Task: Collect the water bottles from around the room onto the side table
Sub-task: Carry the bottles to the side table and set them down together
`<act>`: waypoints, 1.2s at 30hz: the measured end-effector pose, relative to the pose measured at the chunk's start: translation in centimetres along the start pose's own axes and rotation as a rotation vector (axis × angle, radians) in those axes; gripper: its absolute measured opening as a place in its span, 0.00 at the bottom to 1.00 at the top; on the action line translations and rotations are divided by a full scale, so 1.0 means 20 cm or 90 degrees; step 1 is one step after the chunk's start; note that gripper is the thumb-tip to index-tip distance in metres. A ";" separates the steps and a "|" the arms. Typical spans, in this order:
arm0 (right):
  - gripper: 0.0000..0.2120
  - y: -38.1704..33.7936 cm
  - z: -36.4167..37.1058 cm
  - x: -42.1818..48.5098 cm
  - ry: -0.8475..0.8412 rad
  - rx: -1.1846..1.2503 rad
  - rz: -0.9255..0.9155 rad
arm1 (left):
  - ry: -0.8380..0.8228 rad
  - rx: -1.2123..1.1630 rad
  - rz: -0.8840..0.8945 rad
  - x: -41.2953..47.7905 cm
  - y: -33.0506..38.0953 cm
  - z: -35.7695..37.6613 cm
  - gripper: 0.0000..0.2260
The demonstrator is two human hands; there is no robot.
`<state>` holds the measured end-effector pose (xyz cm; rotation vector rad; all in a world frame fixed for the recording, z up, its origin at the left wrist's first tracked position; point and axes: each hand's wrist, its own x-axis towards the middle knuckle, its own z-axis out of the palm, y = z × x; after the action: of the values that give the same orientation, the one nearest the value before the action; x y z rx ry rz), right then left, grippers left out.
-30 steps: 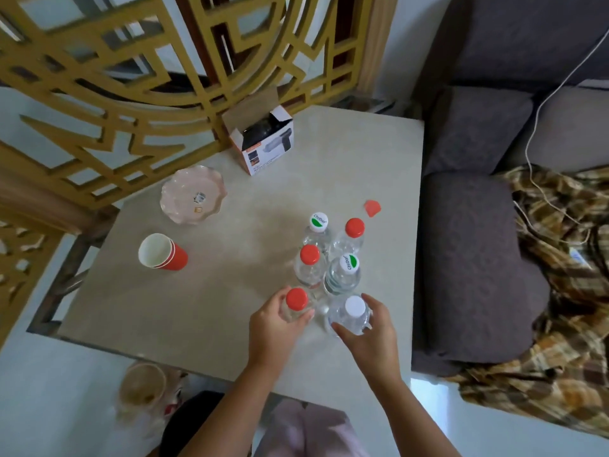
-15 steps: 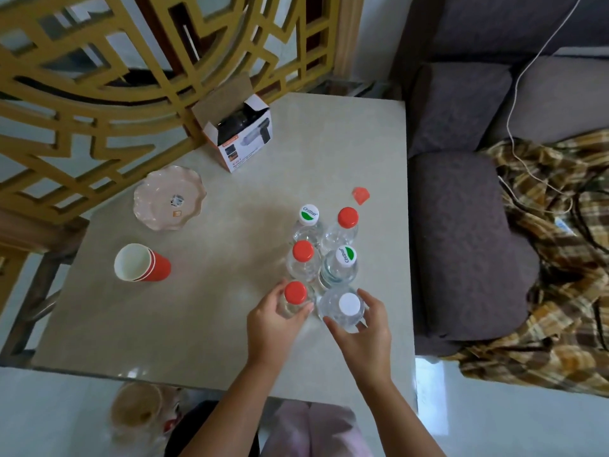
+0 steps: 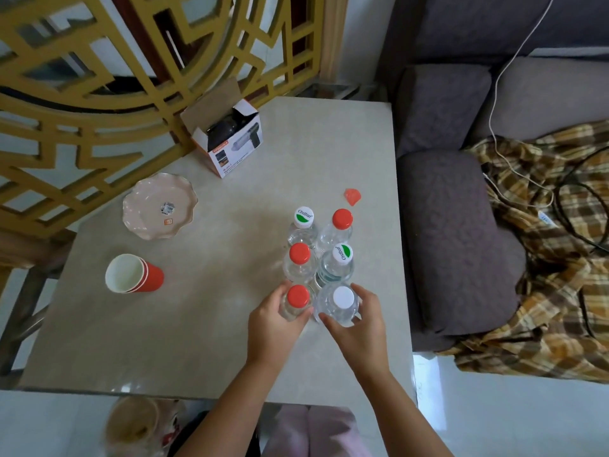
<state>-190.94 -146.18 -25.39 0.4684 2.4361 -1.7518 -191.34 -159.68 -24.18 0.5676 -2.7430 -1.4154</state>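
Several clear water bottles stand upright in two close rows on the beige side table. My left hand is wrapped around the nearest red-capped bottle. Beside it, my right hand grips the white-capped bottle. Behind these stand a red-capped bottle and a green-and-white-capped bottle. The far pair is a green-and-white-capped bottle and a red-capped bottle. All the bottles touch or nearly touch each other.
A stack of red paper cups lies on its side at the table's left. A pink scalloped plate, an open cardboard box and a small red scrap sit farther back. A grey sofa with a plaid cloth borders the right edge.
The view has shifted a little as my head moved. Both hands stay wrapped around the two nearest bottles, which now stand tight against the row behind.
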 end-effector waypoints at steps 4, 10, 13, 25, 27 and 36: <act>0.29 -0.01 0.00 0.00 -0.005 -0.005 0.000 | -0.009 0.013 0.025 -0.01 0.00 -0.01 0.24; 0.30 0.02 0.00 -0.01 -0.003 -0.032 -0.009 | -0.028 0.015 0.016 -0.01 -0.01 -0.01 0.25; 0.30 0.01 0.00 -0.01 -0.007 -0.039 -0.006 | -0.039 0.026 0.012 0.00 -0.02 -0.01 0.26; 0.27 0.00 -0.02 -0.03 -0.025 -0.046 0.002 | -0.053 0.036 0.009 -0.02 0.01 -0.02 0.25; 0.27 -0.01 -0.02 -0.03 -0.025 -0.047 0.003 | -0.051 0.037 0.012 -0.02 0.02 -0.03 0.25; 0.30 0.01 0.00 -0.04 0.010 -0.036 -0.027 | -0.052 0.028 -0.009 -0.03 0.03 -0.03 0.22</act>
<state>-190.22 -146.22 -25.29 0.4298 2.5175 -1.6954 -190.98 -159.62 -23.23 0.5432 -2.8453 -1.4151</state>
